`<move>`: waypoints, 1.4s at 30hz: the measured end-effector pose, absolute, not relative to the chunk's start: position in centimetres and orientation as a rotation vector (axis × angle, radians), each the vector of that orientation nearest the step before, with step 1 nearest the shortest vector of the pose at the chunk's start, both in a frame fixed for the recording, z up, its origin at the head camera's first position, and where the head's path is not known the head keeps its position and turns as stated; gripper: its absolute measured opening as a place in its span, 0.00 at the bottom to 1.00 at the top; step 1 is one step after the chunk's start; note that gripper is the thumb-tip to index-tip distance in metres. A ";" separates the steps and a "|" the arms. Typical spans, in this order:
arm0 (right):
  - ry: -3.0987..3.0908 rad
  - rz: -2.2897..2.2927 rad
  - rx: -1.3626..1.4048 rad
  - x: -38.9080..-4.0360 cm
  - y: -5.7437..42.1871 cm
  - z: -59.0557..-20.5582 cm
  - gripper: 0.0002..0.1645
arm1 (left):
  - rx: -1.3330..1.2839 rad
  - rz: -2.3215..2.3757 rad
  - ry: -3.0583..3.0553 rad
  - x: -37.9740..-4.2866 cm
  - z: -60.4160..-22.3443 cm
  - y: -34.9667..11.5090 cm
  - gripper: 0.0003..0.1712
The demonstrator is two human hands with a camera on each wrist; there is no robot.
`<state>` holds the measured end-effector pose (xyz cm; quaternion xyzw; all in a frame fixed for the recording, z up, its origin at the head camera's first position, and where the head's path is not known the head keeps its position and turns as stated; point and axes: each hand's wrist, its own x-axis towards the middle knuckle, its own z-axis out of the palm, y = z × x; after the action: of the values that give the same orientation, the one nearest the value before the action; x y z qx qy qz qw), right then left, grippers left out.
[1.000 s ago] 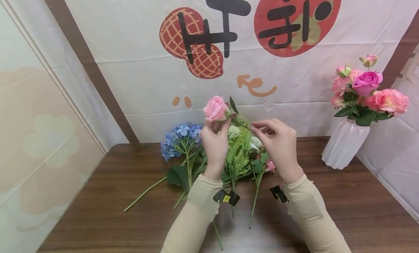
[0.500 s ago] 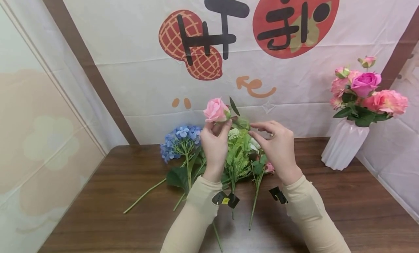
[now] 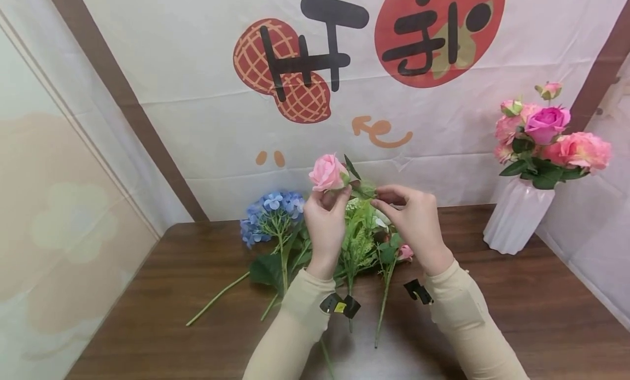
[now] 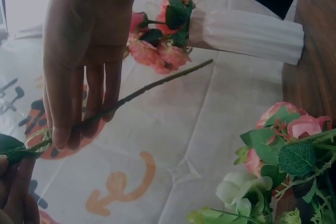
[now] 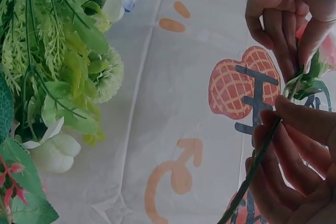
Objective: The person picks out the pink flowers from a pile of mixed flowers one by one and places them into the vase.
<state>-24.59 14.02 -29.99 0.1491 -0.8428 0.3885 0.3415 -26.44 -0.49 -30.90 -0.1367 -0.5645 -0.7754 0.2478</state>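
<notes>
A single pink rose (image 3: 327, 173) is held up above the table by both hands. My left hand (image 3: 325, 229) pinches it just below the bloom. Thumb and fingertips of my right hand (image 3: 413, 221) pinch the green stem (image 5: 257, 156) near its leaves (image 3: 364, 190). In the left wrist view the stem's lower part (image 4: 152, 85) slants past the right hand's fingers to a free end, while only a corner of the left hand (image 4: 18, 187) shows. Below the hands lie loose flowers: a blue hydrangea (image 3: 273, 205), green sprays (image 3: 356, 243) and a small pink flower (image 3: 405, 252).
A white ribbed vase (image 3: 519, 218) with pink and magenta flowers (image 3: 548, 126) stands at the right on the brown wooden table (image 3: 162, 292). Several bare stems (image 3: 216, 300) point toward the front. A printed cloth (image 3: 221, 150) hangs behind the table.
My right hand has moved slightly left along the stem, closer to the leaves and the left hand. The rose sits a little lower in view. The head view has shifted slightly.
</notes>
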 end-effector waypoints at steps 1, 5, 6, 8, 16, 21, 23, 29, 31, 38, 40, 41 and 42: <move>-2.196 1.005 0.383 -24.6 14.1 -30.0 0.13 | -0.380 -2.122 -1.534 -26.5 -30.9 -0.4 0.21; -2.225 0.996 0.364 -24.5 14.3 -29.9 0.13 | -0.400 -2.145 -1.519 -26.8 -31.0 -0.2 0.21; -2.238 0.992 0.357 -24.5 14.3 -29.9 0.13 | -0.402 -2.145 -1.522 -26.8 -31.0 -0.1 0.21; -2.274 0.980 0.346 -24.4 14.4 -29.8 0.13 | -0.401 -2.138 -1.539 -26.8 -31.0 -0.1 0.21; -2.311 0.950 0.345 -24.3 14.9 -29.5 0.10 | -0.420 -2.079 -1.687 -27.2 -31.0 -0.4 0.19; -2.271 0.938 0.328 -24.3 14.9 -29.9 0.09 | -0.425 -2.048 -1.765 -27.3 -31.0 -0.7 0.19; -2.260 0.927 0.322 -24.3 14.9 -30.0 0.09 | -0.436 -2.037 -1.785 -27.4 -31.1 -0.9 0.19; -2.241 0.927 0.318 -24.4 14.7 -30.0 0.08 | -0.488 -1.852 -1.924 -28.0 -31.2 -2.0 0.11; -2.228 0.929 0.305 -24.5 14.9 -29.9 0.08 | -0.499 -1.756 -1.967 -28.3 -31.4 -2.6 0.10; -2.222 0.938 0.242 -24.6 15.6 -29.8 0.08 | -0.452 -1.482 -2.072 -28.7 -32.6 -5.2 0.10; -2.231 0.936 0.225 -24.6 15.9 -29.8 0.08 | -0.442 -1.419 -2.106 -28.7 -33.0 -6.0 0.10; -2.236 0.933 0.216 -24.6 16.0 -29.8 0.08 | -0.434 -1.394 -2.119 -28.7 -33.2 -6.4 0.10; -2.238 0.930 0.209 -24.6 16.1 -29.8 0.08 | -0.425 -1.375 -2.130 -28.7 -33.4 -6.9 0.10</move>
<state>-24.61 16.08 -29.76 0.0807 -0.8629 0.3584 0.3470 -28.71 -6.88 -33.35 -0.1588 -0.7949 -0.5133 0.2817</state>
